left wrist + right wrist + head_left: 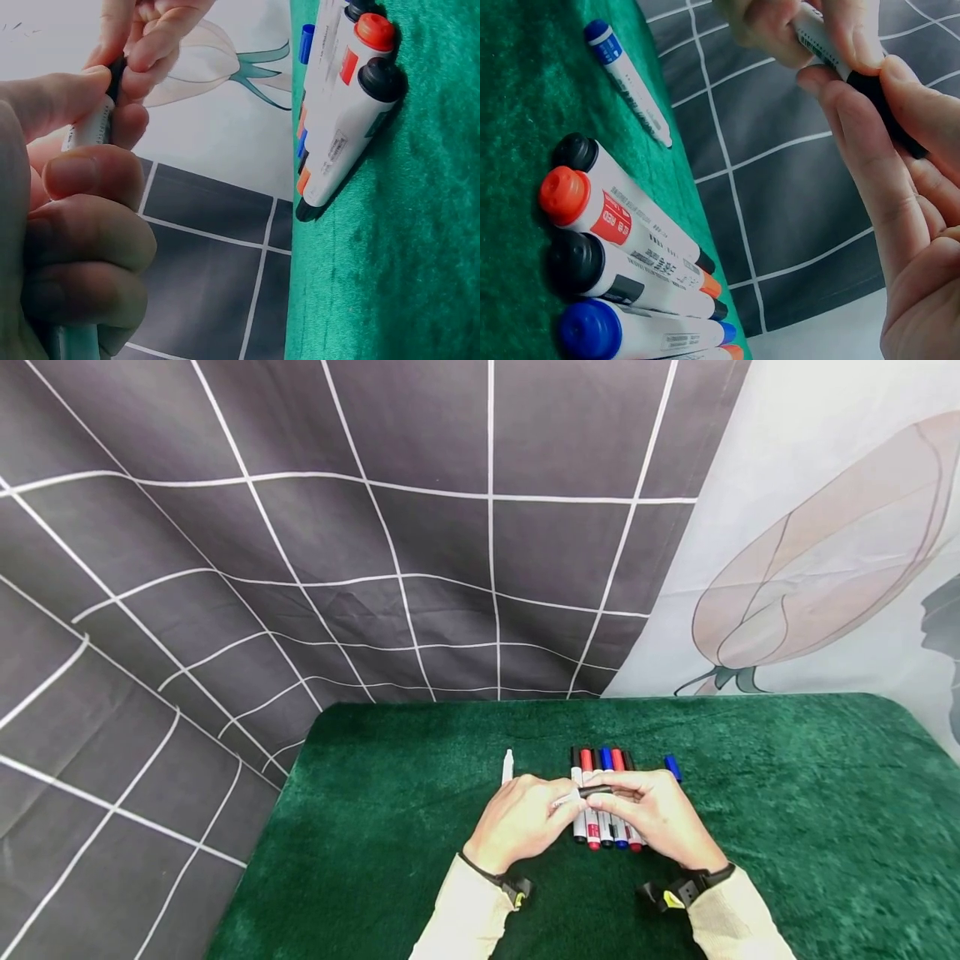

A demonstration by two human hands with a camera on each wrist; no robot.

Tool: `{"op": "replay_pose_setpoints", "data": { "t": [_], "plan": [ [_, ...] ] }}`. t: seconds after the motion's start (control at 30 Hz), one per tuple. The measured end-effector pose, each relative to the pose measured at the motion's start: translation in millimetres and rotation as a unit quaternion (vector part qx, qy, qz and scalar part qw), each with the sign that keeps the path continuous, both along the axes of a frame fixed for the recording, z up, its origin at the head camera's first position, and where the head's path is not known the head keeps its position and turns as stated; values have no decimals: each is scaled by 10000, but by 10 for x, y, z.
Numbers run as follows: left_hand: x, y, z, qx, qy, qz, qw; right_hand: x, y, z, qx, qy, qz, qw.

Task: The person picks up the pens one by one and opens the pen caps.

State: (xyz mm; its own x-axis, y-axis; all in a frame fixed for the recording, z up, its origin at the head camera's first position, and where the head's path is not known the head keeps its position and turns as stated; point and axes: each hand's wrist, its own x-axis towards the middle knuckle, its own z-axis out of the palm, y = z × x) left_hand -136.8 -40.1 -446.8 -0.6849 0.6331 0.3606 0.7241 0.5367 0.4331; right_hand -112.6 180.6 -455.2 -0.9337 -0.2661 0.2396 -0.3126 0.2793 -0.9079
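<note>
The left hand [525, 820] is curled round the white barrel of a marker [576, 796], fingers stacked along it and the thumb pressed on top, while the right hand [654, 814] pinches the marker's black cap [596, 791] between thumb and fingertips, the remaining fingers loosely bent. The marker lies roughly level between the two hands, held just above the desk [787, 827] at its near middle, its white body printed with small dark lettering (too fine to read) and its black cap seated on the end toward the right hand. Both wrists come in from the near edge of the desk, cream sleeves angled inward so that the hands meet knuckle to knuckle, each wrist wearing a dark strap. Directly beneath and beyond the hands a row of markers [603, 762] lies side by side on the green cloth, with black, red and blue caps. A lone marker with a blue cap [672, 767] lies just to the right of the row, and a white one [507, 766] lies apart to the left.
</note>
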Motion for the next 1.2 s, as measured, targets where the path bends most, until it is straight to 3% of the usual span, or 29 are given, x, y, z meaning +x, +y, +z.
{"op": "replay_pose_setpoints", "data": {
  "t": [0.27,1.2],
  "plan": [
    [7,-10,1,108,-190,-72,9997,-10,-1,0,7,309,59,9995],
    [-22,-57,-5,248,-818,-185,9962,-16,-36,-23,35,230,36,9997]
  ]
}}
